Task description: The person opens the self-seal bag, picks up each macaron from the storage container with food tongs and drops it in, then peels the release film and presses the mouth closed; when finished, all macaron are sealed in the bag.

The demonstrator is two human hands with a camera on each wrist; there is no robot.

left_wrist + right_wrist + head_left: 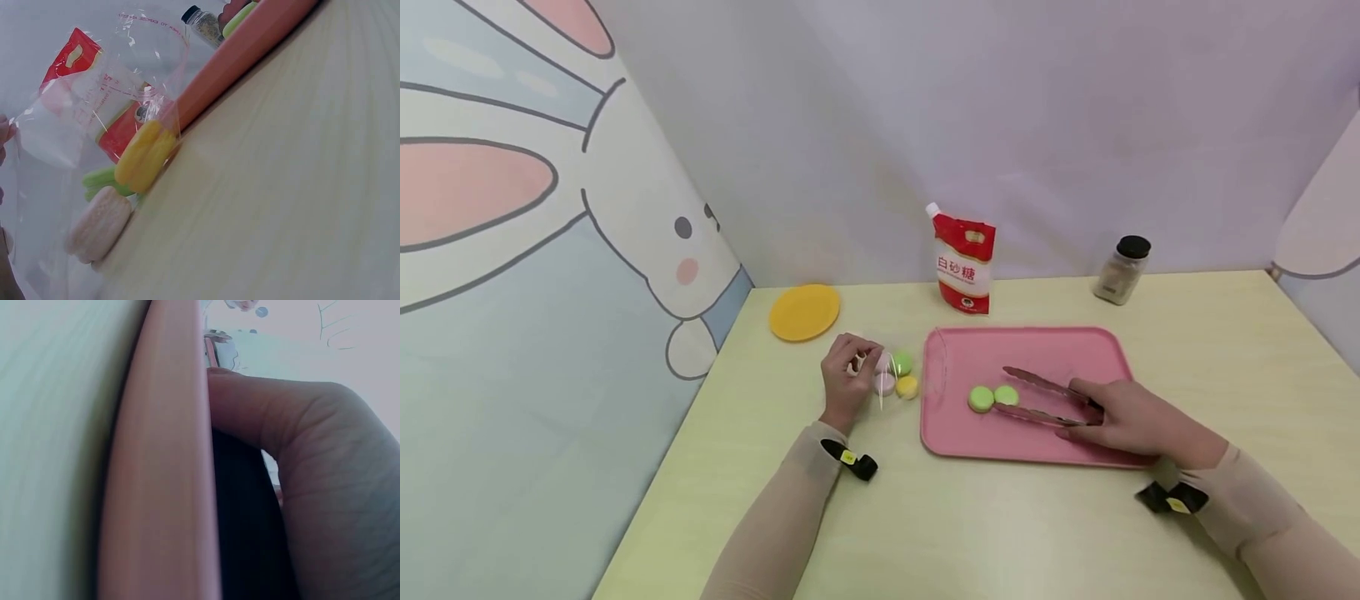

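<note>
Pinching a clear bag (50,150), left fingers (852,342) press together — right fingers (1090,389) curl round tongs (1037,414), partly hiding them.

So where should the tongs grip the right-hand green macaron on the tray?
Likely across the front and back edges of that round macaron, coming from the right: its neighbouring green macaron crowds its left side, and the tongs point leftward, arms apart.

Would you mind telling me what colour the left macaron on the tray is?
That macaron is light green, clearest in the head view.
</note>
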